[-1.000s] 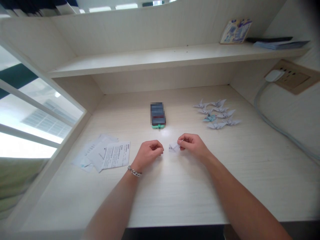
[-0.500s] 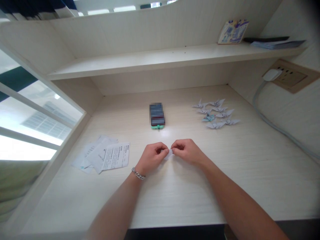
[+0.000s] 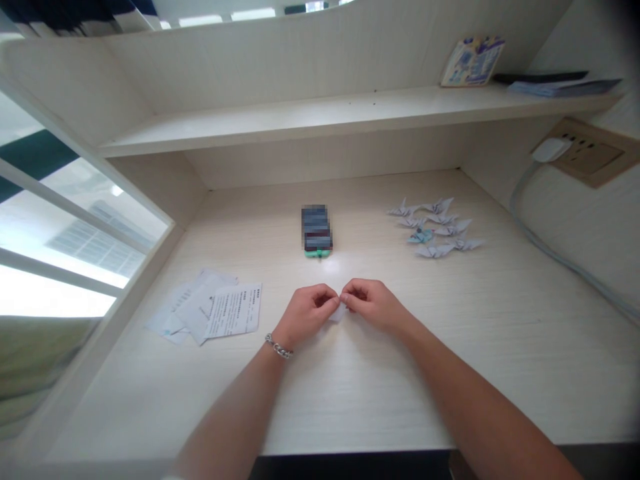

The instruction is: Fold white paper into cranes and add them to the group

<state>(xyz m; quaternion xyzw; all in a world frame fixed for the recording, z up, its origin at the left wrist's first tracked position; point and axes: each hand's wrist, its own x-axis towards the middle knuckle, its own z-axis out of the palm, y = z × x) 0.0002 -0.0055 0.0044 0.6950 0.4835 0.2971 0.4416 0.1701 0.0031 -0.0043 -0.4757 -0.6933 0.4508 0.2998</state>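
Between my two hands, low over the desk, is a small folded piece of white paper (image 3: 338, 313), mostly covered by my fingers. My left hand (image 3: 311, 310), with a silver chain bracelet (image 3: 278, 346) at its wrist, pinches the paper between thumb and index finger. From the other side my right hand (image 3: 371, 303) pinches it too, its thumb tip almost touching the left one. To the right and further back lies a group of several folded paper cranes (image 3: 436, 250), mostly white, one of them light blue (image 3: 420, 236).
Printed paper sheets (image 3: 234, 311) lie overlapping at left. A phone (image 3: 316, 228), its screen blurred, lies beyond my hands. A shelf (image 3: 300, 124) crosses the back, holding a small packet (image 3: 473, 62). A grey cable (image 3: 550, 252) runs from the wall socket (image 3: 595, 152) along the right side.
My hands have come slightly closer together, the right thumb shifting left over the paper. The whole view has moved a little; the other things lie as before.
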